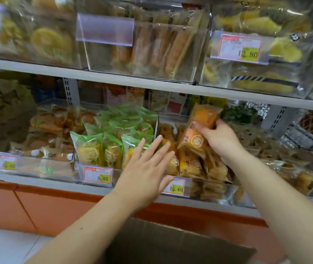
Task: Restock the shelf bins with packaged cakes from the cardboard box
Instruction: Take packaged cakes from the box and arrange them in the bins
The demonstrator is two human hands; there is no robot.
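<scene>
While above the bin [209, 184] rim, right hand [222, 141] around orange cake packets [201, 119], left hand [144, 178] open-fingered just beside.

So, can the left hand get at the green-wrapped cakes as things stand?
Probably yes. The left hand is open and empty, just beside the green-wrapped cakes, whose tops stand uncovered. The right hand, gripping orange packs, is farther right.

Both bare arms reach forward. The left grip [146, 168] is flat, palm down, with its fingers straight and a little apart. The right grip [221, 142] is higher, fingers curled round an orange cake pack [202, 119].
</scene>
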